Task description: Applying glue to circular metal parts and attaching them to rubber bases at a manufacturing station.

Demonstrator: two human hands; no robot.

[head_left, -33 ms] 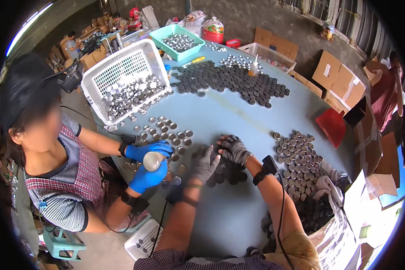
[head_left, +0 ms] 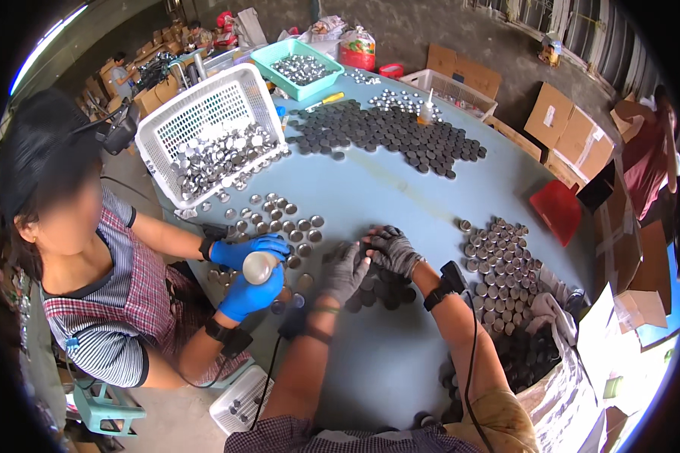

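Observation:
My left hand [head_left: 345, 273], in a grey fingerless glove, meets my right hand [head_left: 391, 251], gloved the same way, above the middle of the table. Their fingertips come together, thumbs and fingers bent inward. Anything pinched between them is hidden. Just below my hands lies a group of dark round caps [head_left: 385, 291], partly covered by the gloves. Close to my left hand, shiny silver caps [head_left: 304, 225] lie spread out. A co-worker's blue-gloved hands [head_left: 251, 291] hold a pale round-ended object [head_left: 259, 267] to the left.
A white basket [head_left: 204, 102] of silver caps tilts at the far left, beside a turquoise tray [head_left: 313, 90]. Many dark caps [head_left: 400, 136] cover the far table, near a small bottle [head_left: 426, 109]. More caps [head_left: 498, 272] and a red dustpan [head_left: 556, 214] lie right.
The co-worker's blue-gloved hands and the pale object have shifted very slightly. My own hands stay in nearly the same place.

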